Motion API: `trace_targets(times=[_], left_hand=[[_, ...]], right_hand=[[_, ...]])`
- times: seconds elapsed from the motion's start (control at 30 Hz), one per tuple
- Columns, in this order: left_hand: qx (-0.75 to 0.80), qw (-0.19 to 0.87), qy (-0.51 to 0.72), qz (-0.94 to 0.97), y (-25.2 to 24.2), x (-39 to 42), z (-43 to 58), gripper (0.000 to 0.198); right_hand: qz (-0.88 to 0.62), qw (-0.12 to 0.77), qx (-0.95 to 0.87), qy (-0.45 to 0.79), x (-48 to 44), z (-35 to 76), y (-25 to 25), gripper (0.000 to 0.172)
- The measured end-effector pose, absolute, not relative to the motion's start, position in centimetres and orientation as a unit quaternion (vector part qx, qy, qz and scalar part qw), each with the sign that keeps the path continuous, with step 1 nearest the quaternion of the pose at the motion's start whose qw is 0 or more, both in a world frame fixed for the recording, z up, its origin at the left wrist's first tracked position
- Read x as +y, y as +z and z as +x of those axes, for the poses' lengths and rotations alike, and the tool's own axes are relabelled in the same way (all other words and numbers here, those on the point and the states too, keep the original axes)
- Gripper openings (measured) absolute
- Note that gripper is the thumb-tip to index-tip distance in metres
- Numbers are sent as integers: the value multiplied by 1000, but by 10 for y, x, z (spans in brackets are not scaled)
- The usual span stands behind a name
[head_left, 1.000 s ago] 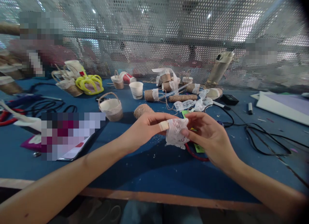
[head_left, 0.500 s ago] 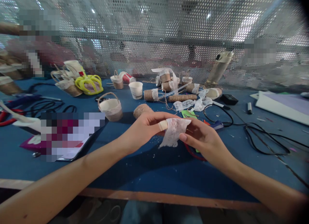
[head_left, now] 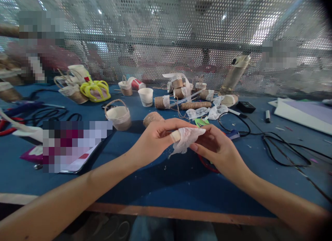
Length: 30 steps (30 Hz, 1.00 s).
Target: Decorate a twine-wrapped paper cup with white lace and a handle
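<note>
I am bunching a white lace strip [head_left: 187, 137] between both hands, just above the blue bench [head_left: 160, 185].

A second ago the lace was hanging spread out, wide and flat. Now it is drawing into a narrower, crumpled fold with one thin tail dangling at its lower left. My left hand [head_left: 155, 139] is closing on its left end, the thumb with the tan bandage [head_left: 175, 136] pressing on top. My right hand [head_left: 218, 148] is sitting lower than before, fingers curling under and pinching the right end. The lace is showing a patterned openwork weave and frayed edges. A small white basket [head_left: 118, 116] and a twine-wrapped cup [head_left: 150, 118] are standing just behind my left hand.
</note>
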<state>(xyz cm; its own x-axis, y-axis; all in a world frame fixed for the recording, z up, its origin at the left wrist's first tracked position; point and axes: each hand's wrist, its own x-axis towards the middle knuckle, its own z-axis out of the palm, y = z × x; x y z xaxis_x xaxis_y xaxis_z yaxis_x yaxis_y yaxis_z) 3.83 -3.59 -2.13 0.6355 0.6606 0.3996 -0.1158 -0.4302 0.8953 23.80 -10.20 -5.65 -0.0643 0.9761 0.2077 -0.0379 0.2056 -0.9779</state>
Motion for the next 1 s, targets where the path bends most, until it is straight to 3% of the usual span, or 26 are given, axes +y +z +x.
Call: trace_targets(times=[0.2, 0.43, 0.87, 1.0], left_hand=[[157, 469, 387, 778, -23, -35, 38, 35], [166, 466, 392, 776, -21, -37, 37, 33], [229, 433, 382, 784, -18, -38, 39, 29], [234, 438, 380, 780, -22, -38, 40, 35]], right_hand=[[-403, 550, -585, 440, -105, 239, -59, 22], [-428, 560, -570, 423, -105, 239, -55, 8], [-441, 526, -558, 467, -106, 240, -52, 16], [-420, 505, -563, 501, -107, 238, -53, 27]])
